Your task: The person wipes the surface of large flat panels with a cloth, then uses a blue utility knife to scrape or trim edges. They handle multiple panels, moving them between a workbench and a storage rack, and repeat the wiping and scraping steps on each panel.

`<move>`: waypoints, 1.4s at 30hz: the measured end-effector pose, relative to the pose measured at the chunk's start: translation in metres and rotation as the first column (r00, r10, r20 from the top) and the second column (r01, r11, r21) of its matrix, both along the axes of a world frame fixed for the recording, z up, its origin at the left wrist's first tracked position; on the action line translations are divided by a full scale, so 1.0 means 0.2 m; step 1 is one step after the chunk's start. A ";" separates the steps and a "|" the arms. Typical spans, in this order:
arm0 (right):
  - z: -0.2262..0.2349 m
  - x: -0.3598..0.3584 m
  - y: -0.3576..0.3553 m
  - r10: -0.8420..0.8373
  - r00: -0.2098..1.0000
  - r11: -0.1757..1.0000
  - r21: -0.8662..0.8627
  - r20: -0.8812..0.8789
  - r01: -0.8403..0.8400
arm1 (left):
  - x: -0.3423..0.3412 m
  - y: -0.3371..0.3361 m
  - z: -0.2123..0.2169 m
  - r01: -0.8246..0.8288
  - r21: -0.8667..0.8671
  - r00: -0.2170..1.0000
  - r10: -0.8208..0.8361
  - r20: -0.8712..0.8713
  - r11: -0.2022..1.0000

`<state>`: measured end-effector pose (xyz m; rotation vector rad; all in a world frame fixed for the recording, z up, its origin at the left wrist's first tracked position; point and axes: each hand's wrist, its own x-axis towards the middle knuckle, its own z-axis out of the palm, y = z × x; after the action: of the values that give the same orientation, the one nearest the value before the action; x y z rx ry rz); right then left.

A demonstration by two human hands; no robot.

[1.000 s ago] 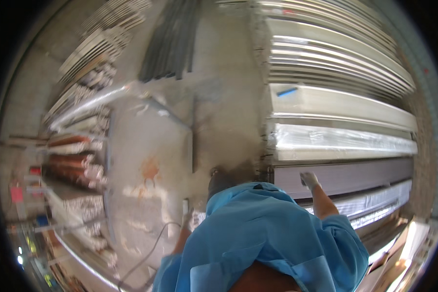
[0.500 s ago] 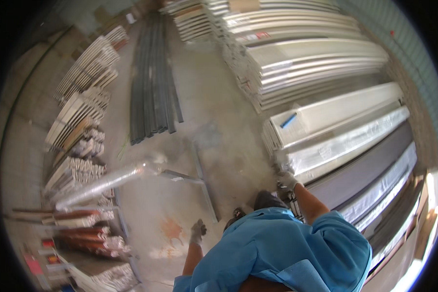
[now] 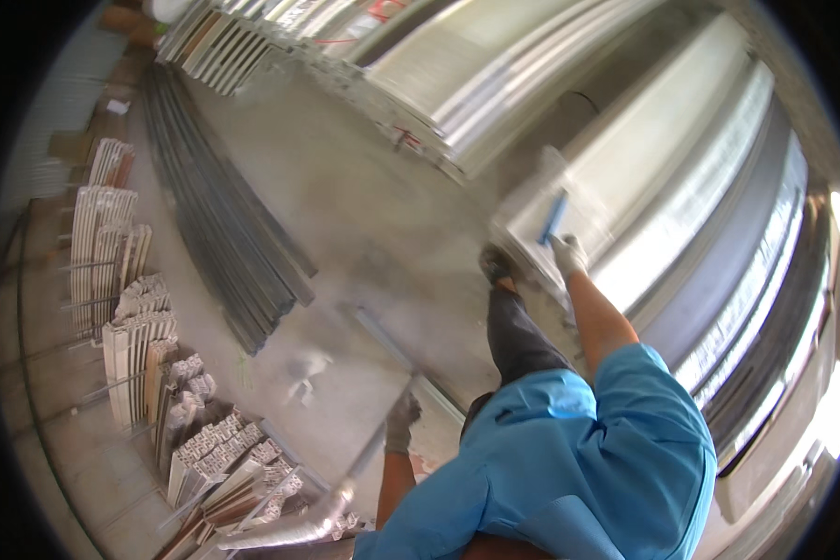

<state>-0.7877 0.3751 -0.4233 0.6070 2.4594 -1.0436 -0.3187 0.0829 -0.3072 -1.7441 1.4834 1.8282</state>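
Observation:
My right hand [image 3: 567, 252], in a pale work glove, reaches forward onto the end of a long pale metal profile [image 3: 625, 191] that carries a blue strip [image 3: 553, 217]; the picture is blurred there, so the grip is unclear. My left hand [image 3: 402, 420], in a grey glove, hangs low near a thin metal bar [image 3: 397, 347] lying on the concrete floor [image 3: 345, 187], and seems to hold nothing. My blue shirt fills the lower middle, and my dark trouser leg and shoe step forward.
Stacks of long pale and dark metal profiles [image 3: 719, 243] run along the right. A bundle of dark bars [image 3: 224, 233] lies on the floor at left. Racks of short profile offcuts [image 3: 140, 317] stand at the left edge. More bundles [image 3: 224, 47] lie at the far end.
The view has swung and I have stepped forward. My right hand has reached up to the end of the pale profile with the blue strip. My left hand has dropped beside me.

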 end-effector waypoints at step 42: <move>1.46 -2.68 -4.77 0.087 0.964 0.609 -0.752 -0.253 -0.252 | -2.77 -4.71 -0.02 0.231 -0.066 0.973 -0.230 0.025 0.971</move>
<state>-1.3228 -0.5785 -0.1309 -0.0334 1.8303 -1.9731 -0.8734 -0.8596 -0.3105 -1.5362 1.6819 1.6595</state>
